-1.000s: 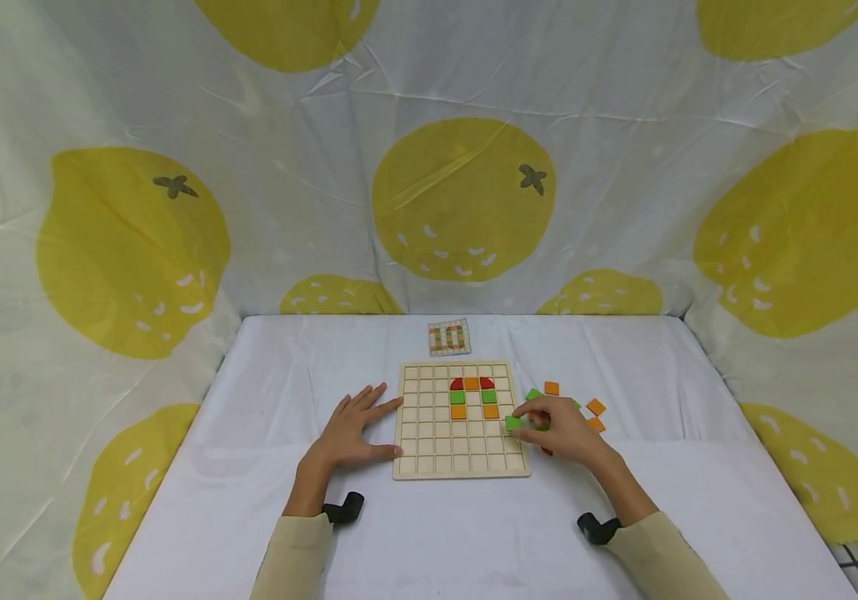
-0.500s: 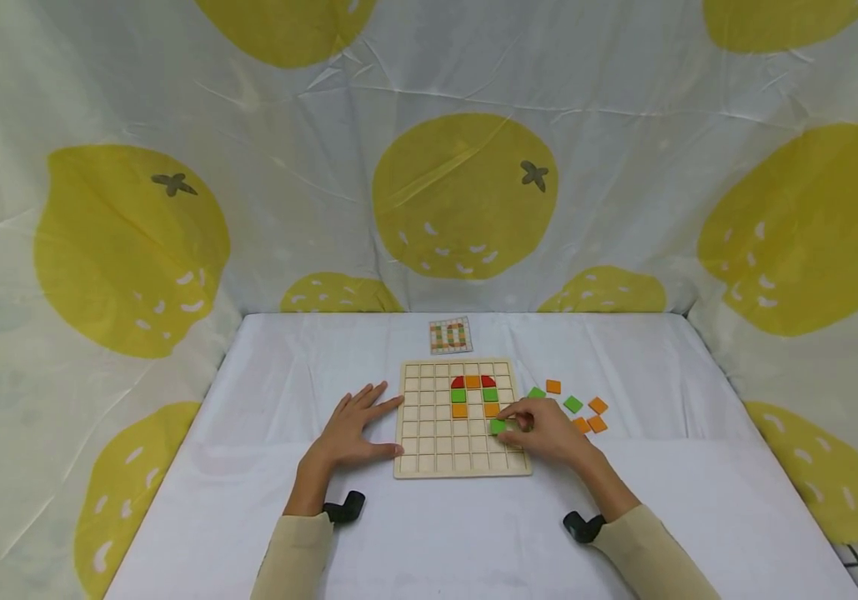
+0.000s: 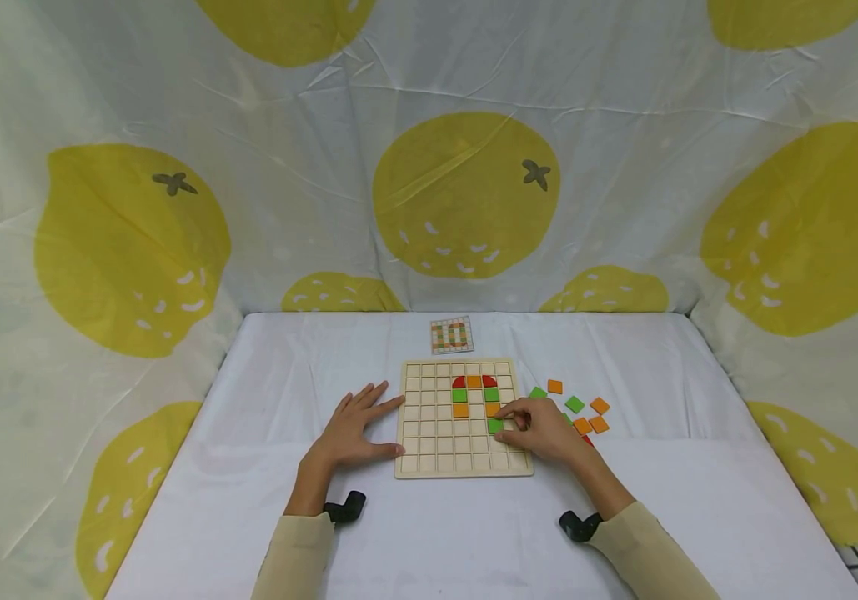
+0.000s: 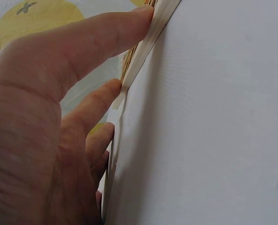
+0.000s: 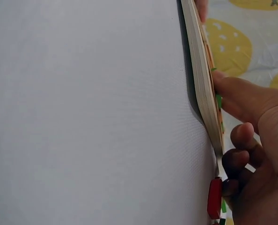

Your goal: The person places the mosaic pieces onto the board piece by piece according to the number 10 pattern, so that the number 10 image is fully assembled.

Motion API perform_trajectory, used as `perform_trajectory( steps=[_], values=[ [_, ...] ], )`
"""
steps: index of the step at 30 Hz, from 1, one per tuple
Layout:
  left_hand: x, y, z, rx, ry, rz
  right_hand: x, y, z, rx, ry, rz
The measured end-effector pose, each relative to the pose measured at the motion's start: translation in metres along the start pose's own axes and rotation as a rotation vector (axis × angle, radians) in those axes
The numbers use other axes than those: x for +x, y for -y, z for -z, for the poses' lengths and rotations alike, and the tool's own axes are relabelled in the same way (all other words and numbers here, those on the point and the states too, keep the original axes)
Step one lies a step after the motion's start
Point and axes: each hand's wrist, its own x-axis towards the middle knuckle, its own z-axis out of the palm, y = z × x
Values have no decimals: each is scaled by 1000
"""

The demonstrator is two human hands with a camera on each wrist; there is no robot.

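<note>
A green tile, aligned with the counter's far edge, is pinched by the right hand, the left hand spread.

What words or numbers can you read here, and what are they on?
"10": on the card, made of coloured squares, small and a bit blurred.
Nothing else can be read: I see no words or numbers on the board or tiles.

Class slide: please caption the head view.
Left hand touching a grid board, right hand holding a green tile below an orange tile.
</note>
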Motion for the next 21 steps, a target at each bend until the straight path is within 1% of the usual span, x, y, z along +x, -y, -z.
perform_trajectory(
  steps=[4,14,18,21],
  values=[
    [0,-1,0,-7,-4,-9,0,0,0,11,-11,-6],
    [0,1,0,-10,9,4,0,0,2,28,-10,-9],
    [1,1,-1,-1,7,3,-1,-2,9,34,-23,4],
    [1,1,-1,2,3,4,-4,-3,17,39,-34,-4]
  ],
)
